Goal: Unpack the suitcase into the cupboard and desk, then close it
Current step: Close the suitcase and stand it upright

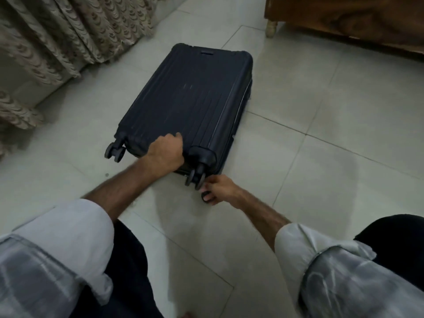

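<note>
Lying flat and shut on the tiled floor (321,157), the dark hard-shell suitcase (190,99) has its wheeled end toward the person, so the job seems either not begun or at its closing step; I cannot tell which, as nothing of the contents shows. At far left a patterned curtain (57,35) hangs down to the floor just beside the case. The near-left wheel (114,152) sticks out free. The left hand (166,152) presses on the lid by the near edge, fingers curled over the shell. Just right of it, the right hand (218,189) is down by the near-right wheels (197,175), fingers pinching something small and dark, perhaps a zip pull, though it is blurred. Next, I judge, the zip must be run round the seam while the left hand steadies the shell. At far right a wooden furniture piece (355,17) stands well apart, not in the way.
</note>
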